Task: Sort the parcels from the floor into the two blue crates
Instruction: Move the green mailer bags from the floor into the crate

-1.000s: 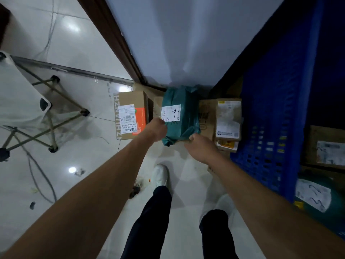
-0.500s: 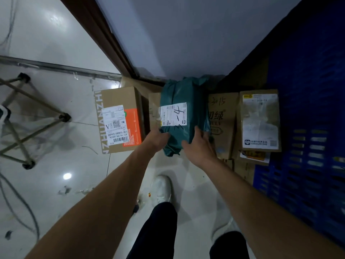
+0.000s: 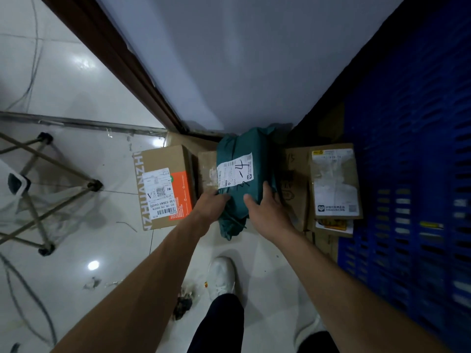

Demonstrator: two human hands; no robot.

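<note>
A green plastic mailer parcel (image 3: 243, 149) with a white label marked "3-4" lies on top of cardboard boxes by the wall. My left hand (image 3: 210, 206) grips its lower left edge. My right hand (image 3: 267, 212) lies on its lower right side, thumb on top. A brown box with an orange patch and label (image 3: 165, 187) stands on the floor to the left. Two more cardboard boxes (image 3: 334, 182) sit to the right, next to a blue crate's slatted wall (image 3: 407, 174).
A white wall (image 3: 242, 59) with a dark brown door frame (image 3: 114, 54) rises behind the parcels. A folding stand with black feet (image 3: 46, 194) and loose cables occupy the glossy tiled floor at left. My white shoe (image 3: 221, 273) and small debris are below.
The view has moved closer to the parcels and the blue crate has shifted to the right edge. My right hand has slid up onto the green parcel's side. The parcel has barely moved.
</note>
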